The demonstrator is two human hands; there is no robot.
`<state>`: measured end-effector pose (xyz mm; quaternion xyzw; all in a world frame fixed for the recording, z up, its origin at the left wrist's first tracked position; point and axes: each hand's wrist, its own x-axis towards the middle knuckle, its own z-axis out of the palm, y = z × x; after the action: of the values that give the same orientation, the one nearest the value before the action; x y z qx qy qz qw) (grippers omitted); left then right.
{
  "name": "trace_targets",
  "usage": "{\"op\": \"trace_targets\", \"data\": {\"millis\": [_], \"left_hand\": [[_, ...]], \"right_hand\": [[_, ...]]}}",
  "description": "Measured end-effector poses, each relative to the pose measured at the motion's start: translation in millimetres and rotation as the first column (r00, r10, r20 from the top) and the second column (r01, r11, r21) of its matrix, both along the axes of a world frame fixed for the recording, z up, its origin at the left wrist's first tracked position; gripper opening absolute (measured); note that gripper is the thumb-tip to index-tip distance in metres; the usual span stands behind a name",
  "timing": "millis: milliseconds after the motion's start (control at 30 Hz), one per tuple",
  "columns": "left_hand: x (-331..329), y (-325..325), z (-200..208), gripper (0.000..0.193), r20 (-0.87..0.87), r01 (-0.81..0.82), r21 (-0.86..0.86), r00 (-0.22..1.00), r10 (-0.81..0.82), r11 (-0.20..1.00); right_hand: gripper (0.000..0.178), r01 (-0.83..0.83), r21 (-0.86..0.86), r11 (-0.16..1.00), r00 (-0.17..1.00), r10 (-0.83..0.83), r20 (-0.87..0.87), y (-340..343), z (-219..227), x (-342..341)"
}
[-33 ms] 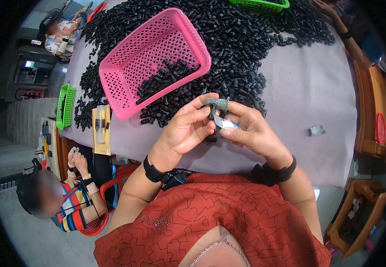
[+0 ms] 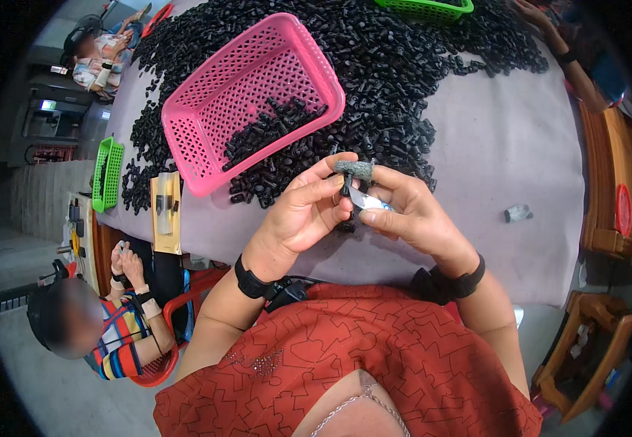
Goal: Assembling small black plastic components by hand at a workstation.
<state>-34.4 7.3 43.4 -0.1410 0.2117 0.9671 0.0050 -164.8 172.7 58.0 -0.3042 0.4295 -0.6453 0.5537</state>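
Your left hand (image 2: 307, 211) pinched a small black part (image 2: 346, 191) steady while your right hand (image 2: 410, 213) gripped a blade (image 2: 369, 201) against it, near the pink basket (image 2: 206, 109).

**Count at the grey table**

One pink basket (image 2: 250, 95) sits at eleven o'clock. Green baskets number two: one (image 2: 106, 173) at nine o'clock, one (image 2: 425, 7) at twelve. Two hands, left (image 2: 305, 215) and right (image 2: 407, 211), meet at centre over one small black part (image 2: 346, 191). The loose black parts (image 2: 396, 80) are too many to count, probably several hundred. One clear piece (image 2: 517, 213) lies at three o'clock.
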Motion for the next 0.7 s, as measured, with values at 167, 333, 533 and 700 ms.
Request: {"op": "trace_targets", "data": {"millis": [167, 333, 533, 700], "left_hand": [[-2.2, 3.7, 0.3, 0.042, -0.017, 0.013, -0.013, 1.000, -0.013, 1.000], [-3.6, 2.0, 0.3, 0.040, -0.011, 0.012, 0.021, 1.000, -0.012, 1.000], [-1.3, 1.7, -2.3, 0.041, -0.004, 0.023, 0.051, 1.000, -0.023, 0.998], [-1.3, 3.0, -1.5, 0.046, -0.057, 0.068, 0.047, 0.996, -0.065, 0.997]], "right_hand": [[0.040, -0.006, 0.036, 0.999, 1.000, 0.006, 0.004, -0.1, -2.0, -4.7], [0.041, -0.026, -0.012, 1.000, 0.999, 0.026, 0.023, 0.4, -4.1, -1.4], [0.042, -0.025, -0.003, 1.000, 0.998, 0.026, 0.058, -0.6, -8.6, -1.5], [0.043, -0.015, 0.008, 1.000, 0.997, 0.014, 0.074, -1.5, -6.2, -2.0]]}}
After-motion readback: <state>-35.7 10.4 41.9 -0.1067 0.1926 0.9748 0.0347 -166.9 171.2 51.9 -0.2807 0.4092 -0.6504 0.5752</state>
